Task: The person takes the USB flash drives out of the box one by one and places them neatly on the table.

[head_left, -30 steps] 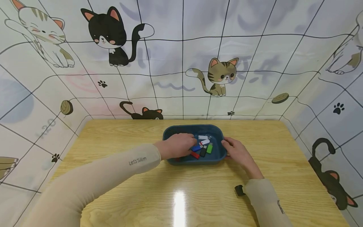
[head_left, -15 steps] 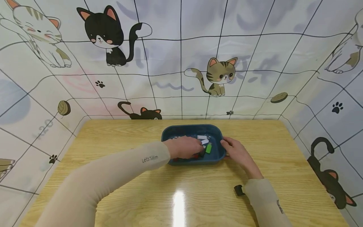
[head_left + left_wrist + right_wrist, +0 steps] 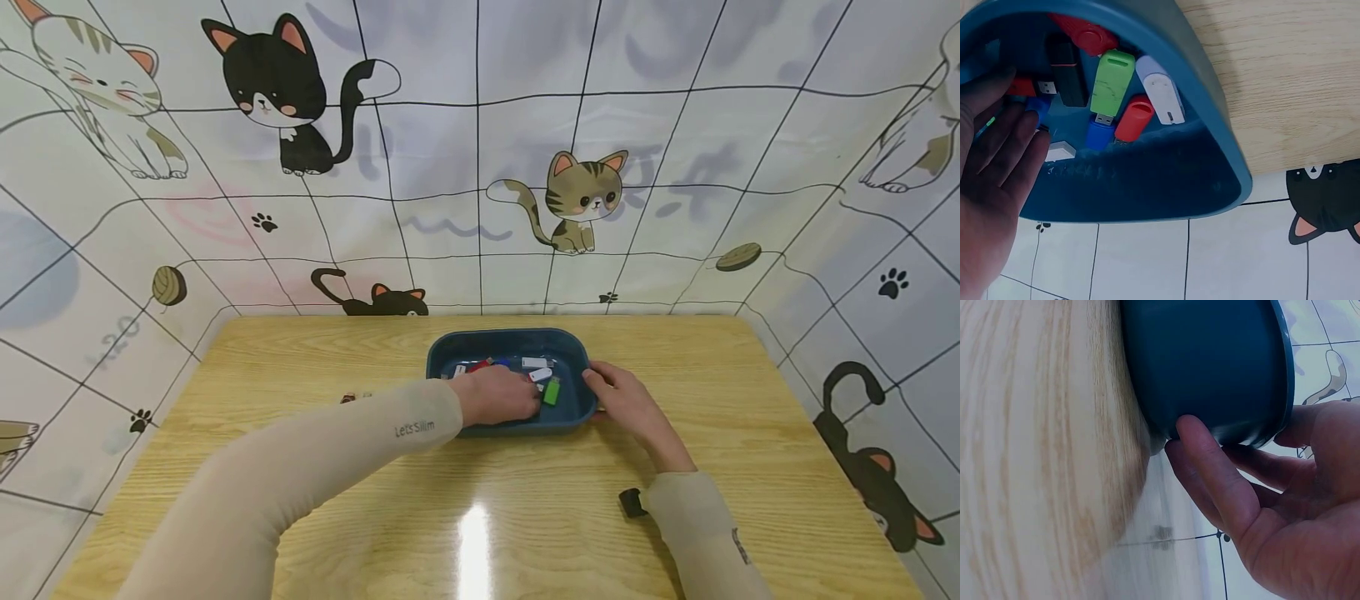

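My left hand (image 3: 498, 395) reaches down into the blue bin (image 3: 517, 428), fingertips among several USB drives. Its thumb and slightly bent fingers (image 3: 1013, 140) point at a red drive (image 3: 1021, 85) and a blue one; whether they pinch anything is hidden. In the head view a green drive (image 3: 552, 391) and a white drive (image 3: 540, 375) lie just right of the fingers. A black drive (image 3: 1067, 69) and a light green drive (image 3: 1112, 81) show in the left wrist view. At the bin's right end my right hand (image 3: 633, 407) grips the wall, fingers (image 3: 1213, 465) against the outside.
Two small items (image 3: 348, 398) lie on the wooden table (image 3: 360, 500) left of the bin, partly beside my left sleeve. A black object (image 3: 632, 503) sits at my right cuff. Cat-patterned cloth (image 3: 450, 167) rises behind the table and at both sides.
My left hand has shifted rightward and slightly toward me inside the bin, uncovering red and blue drives behind it and covering the black one. My right hand stays put.
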`<state>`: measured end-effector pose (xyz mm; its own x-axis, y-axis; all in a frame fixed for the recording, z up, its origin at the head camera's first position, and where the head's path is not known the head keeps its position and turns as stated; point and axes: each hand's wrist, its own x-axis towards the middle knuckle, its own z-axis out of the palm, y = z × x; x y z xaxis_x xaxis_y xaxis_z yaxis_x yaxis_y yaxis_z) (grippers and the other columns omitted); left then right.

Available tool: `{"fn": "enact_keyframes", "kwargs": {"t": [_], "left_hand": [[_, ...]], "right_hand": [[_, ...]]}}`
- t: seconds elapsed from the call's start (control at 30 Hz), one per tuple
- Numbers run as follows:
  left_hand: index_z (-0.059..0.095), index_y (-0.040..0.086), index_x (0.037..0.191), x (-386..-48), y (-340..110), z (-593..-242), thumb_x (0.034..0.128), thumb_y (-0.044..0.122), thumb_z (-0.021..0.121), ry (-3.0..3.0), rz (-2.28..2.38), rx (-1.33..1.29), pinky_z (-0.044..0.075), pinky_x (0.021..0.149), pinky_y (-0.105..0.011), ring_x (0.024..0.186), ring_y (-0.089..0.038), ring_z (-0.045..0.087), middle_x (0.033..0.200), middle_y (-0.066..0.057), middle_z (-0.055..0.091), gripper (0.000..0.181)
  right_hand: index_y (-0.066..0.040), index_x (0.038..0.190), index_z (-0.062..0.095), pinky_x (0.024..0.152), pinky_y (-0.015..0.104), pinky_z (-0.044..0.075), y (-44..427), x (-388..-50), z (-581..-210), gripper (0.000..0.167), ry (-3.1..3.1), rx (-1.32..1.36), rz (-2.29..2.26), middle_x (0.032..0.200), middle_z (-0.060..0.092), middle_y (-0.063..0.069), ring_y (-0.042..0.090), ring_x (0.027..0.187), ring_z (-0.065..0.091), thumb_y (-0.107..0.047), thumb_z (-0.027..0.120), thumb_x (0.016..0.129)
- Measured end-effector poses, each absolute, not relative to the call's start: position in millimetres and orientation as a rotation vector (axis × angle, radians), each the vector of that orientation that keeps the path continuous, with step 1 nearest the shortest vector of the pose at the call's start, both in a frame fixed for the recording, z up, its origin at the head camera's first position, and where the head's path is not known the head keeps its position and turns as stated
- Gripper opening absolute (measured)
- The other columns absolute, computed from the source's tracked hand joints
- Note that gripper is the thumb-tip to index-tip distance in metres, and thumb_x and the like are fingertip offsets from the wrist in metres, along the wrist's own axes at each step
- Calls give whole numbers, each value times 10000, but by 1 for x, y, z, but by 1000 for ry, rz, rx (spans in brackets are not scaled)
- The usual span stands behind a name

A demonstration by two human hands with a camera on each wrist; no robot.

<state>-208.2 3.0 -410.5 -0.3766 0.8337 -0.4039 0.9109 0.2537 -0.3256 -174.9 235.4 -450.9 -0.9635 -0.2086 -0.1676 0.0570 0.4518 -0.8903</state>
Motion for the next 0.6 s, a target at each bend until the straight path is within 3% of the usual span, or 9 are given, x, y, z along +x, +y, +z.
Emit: {"fn": "enact_keyframes", "kwargs": {"t": [0.23,0.6], "left_hand": [[693,185,1316,-207,7,-415,1027,240,680,2382,-805,1653,573,862,-260,924,-120,695,1189,24,717,295],[714,181,1282,-210,6,-419,1018,270,691,2392,-796,1625,574,874,-268,939,-129,716,1175,9,746,279]], "right_hand": [[91,1558,340,823,422,609,235,-176,-451,588,2447,-129,-1521,1537,400,348,492,1322,522,-300,434,1127],[84,1569,321,843,424,604,236,-175,-452,591,2431,-130,-1529,1552,375,349,500,1342,499,-298,427,1130]]}}
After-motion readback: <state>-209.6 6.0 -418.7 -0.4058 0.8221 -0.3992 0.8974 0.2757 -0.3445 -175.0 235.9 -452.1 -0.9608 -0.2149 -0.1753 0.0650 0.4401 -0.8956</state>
